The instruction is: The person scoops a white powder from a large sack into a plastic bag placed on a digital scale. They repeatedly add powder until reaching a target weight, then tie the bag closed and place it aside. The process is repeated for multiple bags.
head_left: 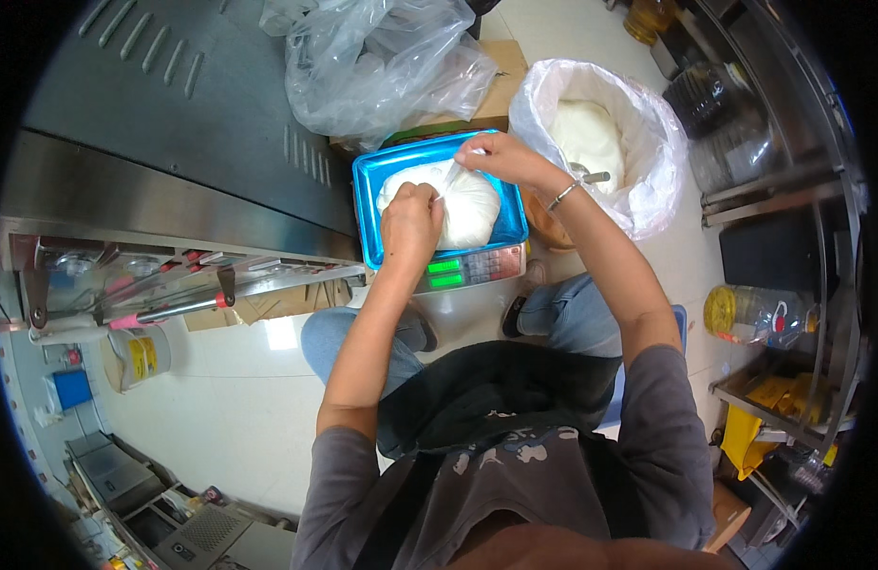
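A clear plastic bag (473, 211) filled with white powder sits rounded in a shiny blue tray (365, 204). The tray rests on a digital scale (486, 267) with lit green displays. My left hand (412, 220) is closed on the bag's gathered neck, its fingers bent over the top. At the tray's far right, my right hand (503, 158) pinches the twisted loose end of the same plastic and pulls it out from the neck. A metal bracelet circles my right wrist.
A large white-lined sack (674, 142) of white powder, with a metal scoop (591, 177) in it, stands right of the scale. Loose clear plastic bags (363, 71) lie beyond the tray. A metal cabinet (220, 142) closes off the left; shelving (785, 380) with bottles lines the right.
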Available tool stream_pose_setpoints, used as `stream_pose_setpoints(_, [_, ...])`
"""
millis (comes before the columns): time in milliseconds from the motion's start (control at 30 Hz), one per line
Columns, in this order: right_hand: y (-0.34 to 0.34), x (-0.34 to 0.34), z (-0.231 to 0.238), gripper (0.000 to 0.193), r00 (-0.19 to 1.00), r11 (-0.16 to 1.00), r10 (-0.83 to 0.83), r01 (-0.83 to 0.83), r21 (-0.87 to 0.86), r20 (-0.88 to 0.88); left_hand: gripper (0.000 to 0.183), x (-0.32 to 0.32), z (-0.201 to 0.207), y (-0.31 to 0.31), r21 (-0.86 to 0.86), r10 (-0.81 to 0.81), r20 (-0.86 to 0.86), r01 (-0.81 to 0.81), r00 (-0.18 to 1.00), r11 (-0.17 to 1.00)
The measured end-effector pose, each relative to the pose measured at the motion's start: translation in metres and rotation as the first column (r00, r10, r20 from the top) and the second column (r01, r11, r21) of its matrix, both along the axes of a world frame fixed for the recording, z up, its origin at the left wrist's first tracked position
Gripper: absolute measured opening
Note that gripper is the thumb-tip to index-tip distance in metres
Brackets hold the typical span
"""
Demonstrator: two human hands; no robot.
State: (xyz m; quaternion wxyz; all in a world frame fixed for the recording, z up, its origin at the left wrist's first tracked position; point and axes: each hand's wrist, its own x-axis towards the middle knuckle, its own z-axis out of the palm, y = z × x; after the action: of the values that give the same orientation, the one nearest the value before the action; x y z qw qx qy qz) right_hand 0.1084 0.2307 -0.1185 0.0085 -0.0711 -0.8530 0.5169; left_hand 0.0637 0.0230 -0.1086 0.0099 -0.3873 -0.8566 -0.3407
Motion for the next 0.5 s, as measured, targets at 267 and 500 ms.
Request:
stream_pose_setpoints(267, [-0.044,-0.028,0.008,0.024,0.951,0.594,-0.118,0.299,-0.747,0.287,0.014,-0.016,-0.034,-0.002,0.188,-0.104,0.633,-0.022,0.767,0.982])
stream_pose_setpoints(500, [-0.051,-0.039,0.009,0.028,0.895,0.768,-0.276,0.425,-0.479,0.351,0.018,-0.011,-0.012,-0.005,-0.002,-0.167,0.214,0.171,0.962,0.985])
